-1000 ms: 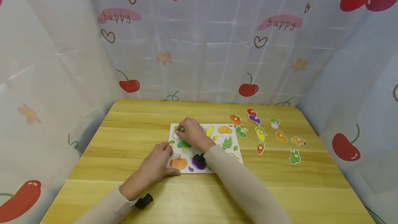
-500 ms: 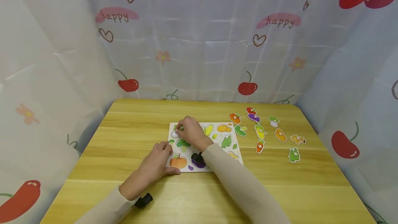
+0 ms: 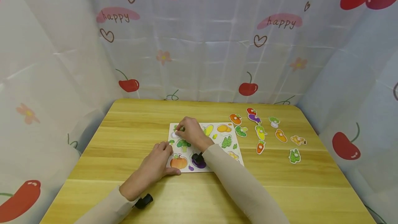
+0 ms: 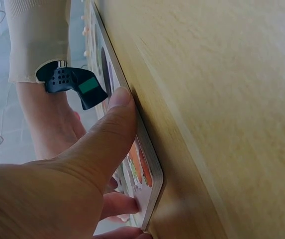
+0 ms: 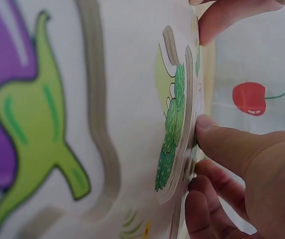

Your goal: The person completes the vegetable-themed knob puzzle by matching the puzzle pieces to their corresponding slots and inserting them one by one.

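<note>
Spread left hand touches board; right hand seemingly pinches piece

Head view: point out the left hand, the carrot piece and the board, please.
Left hand [image 3: 156,161]: head view, on the back of the hand.
Carrot piece [image 3: 259,149]: head view, on its orange body.
Board [image 3: 234,138]: head view, on a bare white part.
</note>
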Demonstrator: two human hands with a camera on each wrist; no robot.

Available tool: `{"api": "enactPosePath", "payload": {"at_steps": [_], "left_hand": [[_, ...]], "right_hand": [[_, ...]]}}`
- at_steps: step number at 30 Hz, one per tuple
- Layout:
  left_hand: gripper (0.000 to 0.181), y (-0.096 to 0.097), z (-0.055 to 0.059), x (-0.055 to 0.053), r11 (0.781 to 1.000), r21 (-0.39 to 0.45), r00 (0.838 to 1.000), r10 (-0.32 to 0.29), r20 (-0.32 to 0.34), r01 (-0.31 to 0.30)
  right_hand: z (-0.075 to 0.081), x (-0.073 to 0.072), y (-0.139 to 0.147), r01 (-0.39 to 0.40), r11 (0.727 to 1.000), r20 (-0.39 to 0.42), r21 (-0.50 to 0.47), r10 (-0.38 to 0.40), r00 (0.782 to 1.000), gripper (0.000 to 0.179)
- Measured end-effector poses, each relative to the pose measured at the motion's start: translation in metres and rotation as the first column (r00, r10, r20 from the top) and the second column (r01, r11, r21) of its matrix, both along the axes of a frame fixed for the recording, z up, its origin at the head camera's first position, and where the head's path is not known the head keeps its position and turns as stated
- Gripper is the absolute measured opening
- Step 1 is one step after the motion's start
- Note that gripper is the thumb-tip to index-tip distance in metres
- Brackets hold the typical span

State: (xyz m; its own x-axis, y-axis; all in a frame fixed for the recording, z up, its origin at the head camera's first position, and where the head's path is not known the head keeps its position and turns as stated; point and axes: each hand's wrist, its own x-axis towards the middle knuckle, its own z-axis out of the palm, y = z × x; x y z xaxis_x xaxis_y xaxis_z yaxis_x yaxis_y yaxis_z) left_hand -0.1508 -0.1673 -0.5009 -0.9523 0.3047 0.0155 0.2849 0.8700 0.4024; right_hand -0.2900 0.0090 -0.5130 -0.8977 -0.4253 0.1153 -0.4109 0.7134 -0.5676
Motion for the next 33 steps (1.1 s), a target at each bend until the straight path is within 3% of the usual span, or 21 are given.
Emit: {"api": "enactPosePath", "payload": {"at_steps": [20, 26, 33], "left_hand": [[0.067, -0.001, -0.001, 0.001, 1.0, -0.009, 1.0, 0.005, -0.01, -0.005], [0.067, -0.001, -0.003, 0.002, 1.0, -0.016, 1.0, 0.004, -0.021, -0.004], [0.07, -0.002, -0.005, 0.001, 1.0, -0.019, 1.0, 0.004, -0.027, -0.005]], "right_hand": [[0.002, -0.003, 0.015, -0.09, 0.996, 0.037, -0.02, 0.091, 0.995, 0.015], [0.008, -0.007, 0.028, -0.079, 0.996, 0.071, -0.031, 0.081, 0.994, 0.018], [0.011, -0.01, 0.046, -0.058, 0.998, 0.047, -0.038, 0.06, 0.997, 0.02]]}}
